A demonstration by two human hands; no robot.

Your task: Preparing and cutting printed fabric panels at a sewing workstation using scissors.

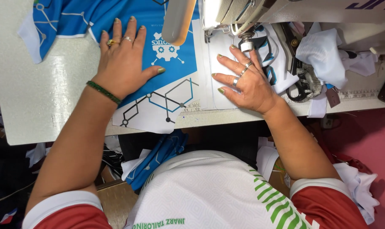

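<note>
Blue-and-white printed fabric [171,80] is spread flat on the counter [40,101], near its front edge, long axis running left to right toward the sewing machine [243,17]. Left hand [122,63] is pressed flat on the blue part, fingers spread, nothing clenched. Right hand [247,80] is laid flat on the white panel just before the presser foot [246,44], nearer to the needle.

Light: bright, even, from overhead.
Glare: the sewing machine [285,12] lamp whitens fabric under its head.
Shadows: soft, short beneath the left hand [122,63].
Focus: sharp mid-frame; the lower edge is slightly soft.
</note>
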